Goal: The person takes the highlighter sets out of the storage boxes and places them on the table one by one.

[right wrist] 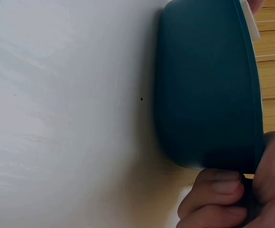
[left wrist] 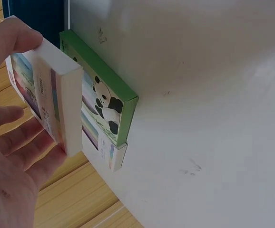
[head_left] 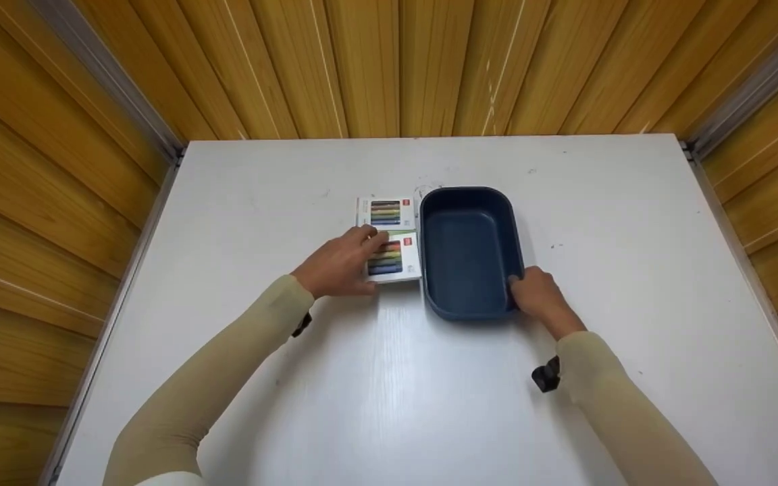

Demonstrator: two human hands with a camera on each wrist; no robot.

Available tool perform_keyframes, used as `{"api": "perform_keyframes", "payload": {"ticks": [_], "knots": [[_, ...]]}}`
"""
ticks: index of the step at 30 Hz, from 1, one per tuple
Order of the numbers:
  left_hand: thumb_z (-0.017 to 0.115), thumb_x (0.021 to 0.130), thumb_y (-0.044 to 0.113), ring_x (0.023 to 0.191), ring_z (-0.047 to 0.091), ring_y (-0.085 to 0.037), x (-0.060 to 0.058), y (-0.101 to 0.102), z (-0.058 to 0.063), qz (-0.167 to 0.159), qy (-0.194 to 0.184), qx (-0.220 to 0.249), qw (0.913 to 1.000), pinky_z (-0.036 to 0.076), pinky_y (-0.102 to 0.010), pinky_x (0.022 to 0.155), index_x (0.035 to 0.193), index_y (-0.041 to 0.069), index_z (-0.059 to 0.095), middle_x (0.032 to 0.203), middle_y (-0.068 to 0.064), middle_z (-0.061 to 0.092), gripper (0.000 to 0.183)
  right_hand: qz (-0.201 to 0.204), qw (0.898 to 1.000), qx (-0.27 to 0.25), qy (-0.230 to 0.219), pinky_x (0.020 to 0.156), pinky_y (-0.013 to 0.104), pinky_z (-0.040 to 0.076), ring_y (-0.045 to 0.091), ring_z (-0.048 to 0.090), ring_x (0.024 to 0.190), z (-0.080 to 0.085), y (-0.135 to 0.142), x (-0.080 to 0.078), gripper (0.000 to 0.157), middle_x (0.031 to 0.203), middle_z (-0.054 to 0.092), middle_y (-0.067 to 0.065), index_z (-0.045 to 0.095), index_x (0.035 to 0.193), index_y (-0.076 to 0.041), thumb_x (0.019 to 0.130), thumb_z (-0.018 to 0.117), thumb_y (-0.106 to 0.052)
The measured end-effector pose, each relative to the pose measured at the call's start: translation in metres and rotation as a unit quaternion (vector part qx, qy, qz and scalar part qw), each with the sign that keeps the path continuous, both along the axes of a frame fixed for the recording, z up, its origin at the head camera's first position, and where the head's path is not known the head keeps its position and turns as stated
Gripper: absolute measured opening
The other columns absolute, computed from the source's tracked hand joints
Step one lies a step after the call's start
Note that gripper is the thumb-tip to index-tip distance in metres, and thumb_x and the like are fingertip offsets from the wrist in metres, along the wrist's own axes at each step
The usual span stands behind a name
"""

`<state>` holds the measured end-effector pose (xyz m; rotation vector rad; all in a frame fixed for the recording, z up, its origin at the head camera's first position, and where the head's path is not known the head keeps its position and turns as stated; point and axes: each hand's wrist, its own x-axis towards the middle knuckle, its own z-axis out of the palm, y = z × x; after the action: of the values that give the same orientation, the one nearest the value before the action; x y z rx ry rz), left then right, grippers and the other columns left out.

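My left hand pinches a small white box of coloured sticks, thumb on one edge and fingers on the opposite one. In the left wrist view this held box is raised over a green box with a panda picture, mostly hidden behind it in the head view. A second white box of coloured sticks lies just beyond, partly under the green box. My right hand grips the near right rim of a dark blue rectangular bin, thumb inside and fingers outside. The bin is upright, directly right of the boxes, with nothing inside.
Everything stands on a white table with a few dark scuffs. Yellow wood-look panels rise behind the far edge and along both sides, with grey metal posts at the corners.
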<state>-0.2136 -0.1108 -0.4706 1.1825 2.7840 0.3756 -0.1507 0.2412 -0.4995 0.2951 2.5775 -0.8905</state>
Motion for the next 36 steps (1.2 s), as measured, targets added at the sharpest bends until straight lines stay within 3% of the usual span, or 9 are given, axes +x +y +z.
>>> {"api": "perform_keyframes", "payload": {"ticks": [8,12,19,26,31,36], "knots": [[0.083,0.072,0.035,0.112,0.053,-0.021,0.003,0.001,-0.004,0.01,-0.019,-0.023,0.9995,0.048,-0.036,0.101,0.143,0.014,0.041,0.132,-0.008,0.047,0.085,-0.001,1.0,-0.002,-0.001,0.065,0.032,0.044,0.026,0.056,0.077,0.001,0.0,0.0,0.043,0.092,0.06,0.02,0.052,0.111,0.015,0.1,0.033,-0.022],[0.082,0.072,0.035,0.111,0.053,-0.021,0.007,0.001,-0.008,0.001,-0.011,-0.025,0.9996,0.048,-0.037,0.1,0.144,0.013,0.041,0.133,-0.008,0.047,0.085,0.0,1.0,-0.001,-0.004,0.068,0.033,0.045,0.028,0.057,0.08,0.001,0.0,0.0,0.047,0.097,0.06,0.023,0.049,0.117,0.019,0.1,0.033,-0.022],[0.077,0.074,0.034,0.102,0.053,-0.018,0.014,0.0,-0.017,-0.011,-0.016,-0.03,0.9994,0.05,-0.034,0.094,0.141,0.013,0.043,0.128,-0.006,0.048,0.078,-0.001,1.0,-0.01,-0.007,0.061,0.029,0.043,0.023,0.055,0.072,0.002,0.0,0.0,0.041,0.084,0.057,0.015,0.053,0.108,0.014,0.1,0.033,-0.021],[0.075,0.076,0.036,0.104,0.054,-0.02,0.02,0.0,-0.024,-0.031,0.007,-0.046,0.9984,0.049,-0.036,0.097,0.136,0.008,0.048,0.125,-0.009,0.051,0.072,0.006,1.0,0.008,-0.007,0.07,0.035,0.045,0.028,0.056,0.081,0.0,0.001,-0.001,0.046,0.097,0.059,0.023,0.05,0.115,0.018,0.1,0.033,-0.022],[0.075,0.077,0.039,0.109,0.053,-0.02,0.023,0.002,-0.028,-0.029,-0.007,-0.058,0.9979,0.047,-0.035,0.101,0.138,0.01,0.047,0.129,-0.008,0.05,0.074,0.005,1.0,0.01,-0.006,0.073,0.037,0.045,0.03,0.055,0.084,-0.001,0.002,-0.001,0.047,0.102,0.059,0.028,0.048,0.117,0.018,0.1,0.033,-0.023],[0.074,0.078,0.04,0.109,0.052,-0.018,0.025,0.002,-0.03,-0.02,-0.021,-0.065,0.9974,0.046,-0.034,0.103,0.139,0.011,0.047,0.129,-0.006,0.05,0.073,0.007,1.0,0.017,-0.003,0.07,0.036,0.045,0.029,0.055,0.081,-0.001,0.001,-0.001,0.044,0.096,0.059,0.022,0.051,0.113,0.016,0.1,0.034,-0.023]]}}
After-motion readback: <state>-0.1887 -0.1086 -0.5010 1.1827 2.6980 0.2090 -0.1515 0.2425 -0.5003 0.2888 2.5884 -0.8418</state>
